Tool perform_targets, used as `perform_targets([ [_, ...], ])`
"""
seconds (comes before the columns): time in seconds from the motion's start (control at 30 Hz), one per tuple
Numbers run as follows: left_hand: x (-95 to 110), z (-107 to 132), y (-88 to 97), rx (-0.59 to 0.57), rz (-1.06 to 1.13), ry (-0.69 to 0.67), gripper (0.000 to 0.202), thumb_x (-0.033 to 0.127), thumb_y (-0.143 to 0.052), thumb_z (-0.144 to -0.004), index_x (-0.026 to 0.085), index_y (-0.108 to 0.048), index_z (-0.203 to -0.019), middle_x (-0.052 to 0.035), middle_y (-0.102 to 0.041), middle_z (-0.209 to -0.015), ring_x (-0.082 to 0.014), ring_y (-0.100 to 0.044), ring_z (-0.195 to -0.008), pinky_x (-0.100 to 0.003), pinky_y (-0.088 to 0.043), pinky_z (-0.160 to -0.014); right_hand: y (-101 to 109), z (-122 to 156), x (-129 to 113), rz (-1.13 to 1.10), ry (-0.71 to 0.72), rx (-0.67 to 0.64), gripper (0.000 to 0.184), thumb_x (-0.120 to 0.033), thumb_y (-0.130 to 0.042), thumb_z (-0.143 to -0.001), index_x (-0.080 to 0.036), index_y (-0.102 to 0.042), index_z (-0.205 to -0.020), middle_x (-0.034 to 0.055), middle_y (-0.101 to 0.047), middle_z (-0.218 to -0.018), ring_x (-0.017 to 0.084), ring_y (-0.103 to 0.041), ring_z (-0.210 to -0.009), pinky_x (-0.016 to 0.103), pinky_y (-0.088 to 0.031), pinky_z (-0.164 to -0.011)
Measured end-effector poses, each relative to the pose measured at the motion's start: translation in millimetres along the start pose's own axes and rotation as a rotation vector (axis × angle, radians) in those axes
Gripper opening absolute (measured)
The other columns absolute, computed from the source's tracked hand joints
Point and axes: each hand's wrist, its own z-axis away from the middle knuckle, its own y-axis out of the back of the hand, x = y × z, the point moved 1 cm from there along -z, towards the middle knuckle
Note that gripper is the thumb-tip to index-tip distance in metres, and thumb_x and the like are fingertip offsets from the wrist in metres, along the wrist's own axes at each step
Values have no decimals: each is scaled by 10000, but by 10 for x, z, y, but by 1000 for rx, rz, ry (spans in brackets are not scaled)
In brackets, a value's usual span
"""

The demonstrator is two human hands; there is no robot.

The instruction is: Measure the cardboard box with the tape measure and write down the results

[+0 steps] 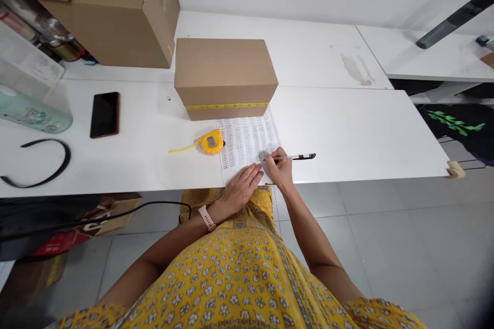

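My right hand (279, 168) grips a pen (301, 157), its tip down on a sheet of paper (247, 139) filled with columns of small dark writing. Flat on the sheet's lower edge lies my left hand (242, 184), fingers stretched out and holding nothing. A yellow tape measure (212, 142) rests over the paper's left edge, with a short length of tape pulled out to the left. Behind it stands a closed brown cardboard box (226, 64) with a yellow tape strip along its front; the box stands at the paper's far edge.
On the left of the white table (347, 133) are a phone (105, 114), a black headband (64, 164) and a mint-green bottle (34, 110). Larger cardboard boxes (116, 25) are stacked at the back left. A dark cylindrical object (455, 19) is at the far right.
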Motion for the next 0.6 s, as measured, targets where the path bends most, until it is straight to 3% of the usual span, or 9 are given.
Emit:
perform_targets([
  [0.43,-4,6,-19,-52,25,7,418,131,-409,-1062,62,-530,-1456,-184,-523,-1558,-262,-470,-1478,-441,-429,-1232,2,12,-6,5,9,17,281,-325,-629,-793,-245,-419,-624,-73,-407,-537,108,-383,-539,275,-321,-548],
  [0.6,-2,8,-27,-8,-6,-5,398,132,-401,-1066,53,-557,-1424,-178,-552,-1533,-266,-513,-1443,-429,-447,-1218,10,22,-12,-13,-22,26,300,-323,-653,-792,-246,-410,-634,-76,-397,-536,108,-368,-539,272,-315,-541],
])
